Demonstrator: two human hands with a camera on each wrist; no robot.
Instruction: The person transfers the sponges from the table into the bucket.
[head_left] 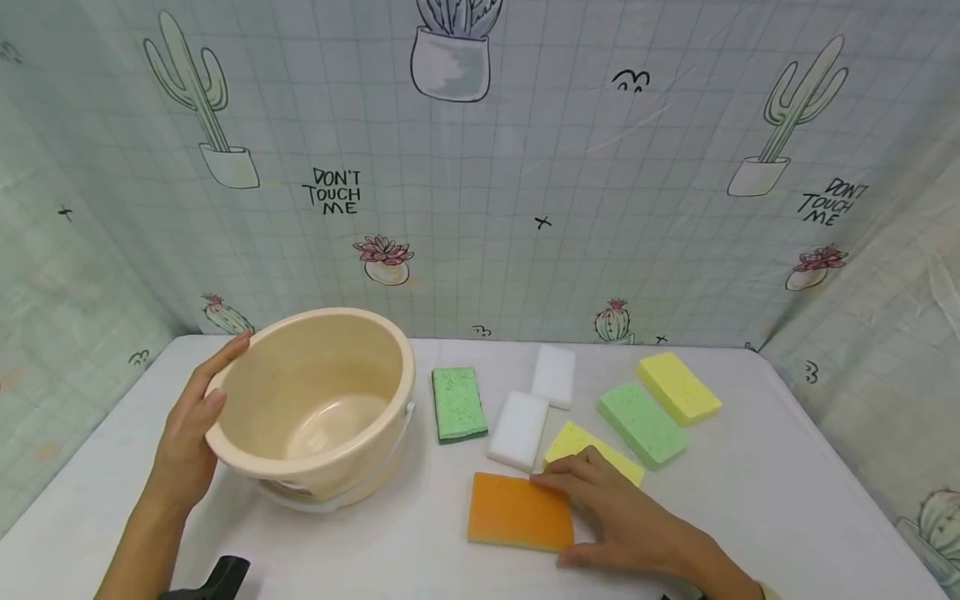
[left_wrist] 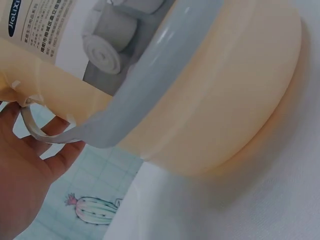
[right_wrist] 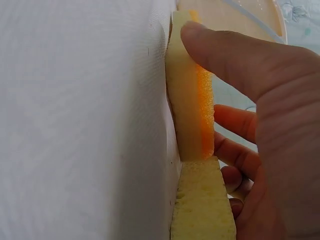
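Note:
A cream bucket (head_left: 311, 433) with a pale handle (left_wrist: 145, 85) stands on the left, its mouth tipped toward me. My left hand (head_left: 187, 433) grips its rim at the left side, and in the left wrist view the fingers (left_wrist: 65, 157) are by the handle's end. On the right, an orange-topped sponge (head_left: 517, 510) with a pale underside lies flat on the table. My right hand (head_left: 626, 517) pinches it across its right end, thumb at the near edge and fingers at the far edge. Partly behind that hand lies a yellow sponge (head_left: 592, 450).
Two white sponges (head_left: 519, 429) and a green sponge (head_left: 459, 404) with a darker underside lie beyond the orange one. Farther right are a light green sponge (head_left: 642, 425) and another yellow sponge (head_left: 678, 388). Cactus-print cloth (head_left: 480, 167) hangs behind the white table (head_left: 360, 554).

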